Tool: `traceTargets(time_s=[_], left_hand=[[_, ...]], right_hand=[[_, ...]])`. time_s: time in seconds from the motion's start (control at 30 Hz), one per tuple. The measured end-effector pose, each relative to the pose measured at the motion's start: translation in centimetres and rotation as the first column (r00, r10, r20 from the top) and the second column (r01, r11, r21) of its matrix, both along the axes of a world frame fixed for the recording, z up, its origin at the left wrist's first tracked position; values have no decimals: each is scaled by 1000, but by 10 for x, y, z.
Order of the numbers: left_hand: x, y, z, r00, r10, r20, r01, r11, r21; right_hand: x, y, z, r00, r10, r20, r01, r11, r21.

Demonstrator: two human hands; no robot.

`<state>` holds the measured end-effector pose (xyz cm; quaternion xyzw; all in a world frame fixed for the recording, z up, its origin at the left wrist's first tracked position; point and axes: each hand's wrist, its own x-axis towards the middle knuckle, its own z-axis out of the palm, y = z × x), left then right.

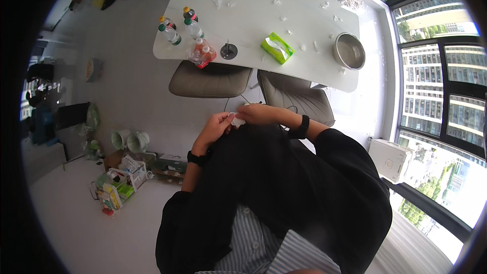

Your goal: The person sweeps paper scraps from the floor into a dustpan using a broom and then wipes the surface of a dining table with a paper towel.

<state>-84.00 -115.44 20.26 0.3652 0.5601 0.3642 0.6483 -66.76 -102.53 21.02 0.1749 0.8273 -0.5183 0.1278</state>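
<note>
In front of my body, a crumpled piece of white tissue (238, 122) is pinched between both hands. My left hand (217, 128) grips its left side, the thumb lying on top. My right hand (258, 114) has its fingers bent over the other side, and part of the tissue is hidden beneath them. Both hands are beyond the near edge of the white table (243, 23). On that table lies a green tissue pack (277, 48) with a sheet sticking out of its opening. Scraps of torn tissue (218, 1) are scattered over the tabletop.
Two padded chairs (211, 80) (298, 97) stand between me and the table. On it are a metal bowl (349, 50), several drink bottles (194, 28), a plastic-wrapped red pack (202, 54) and a dark round base with a spike (229, 51). A filled storage rack (121, 182) stands at left.
</note>
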Motion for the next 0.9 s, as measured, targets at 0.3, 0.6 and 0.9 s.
traceTargets(time_s=[0.3, 0.6, 0.9], left_hand=[[-14, 27, -20, 940, -320, 114, 320, 947, 21], [-14, 28, 9, 958, -99, 271, 136, 983, -120], [-62, 16, -37, 988, 61, 145, -50, 996, -77]], right_hand=[[16, -32, 30, 969, -247, 27, 247, 969, 29], [-2, -63, 25, 855, -446, -266, 495, 854, 161], [-15, -74, 48, 773, -361, -521, 529, 820, 218]])
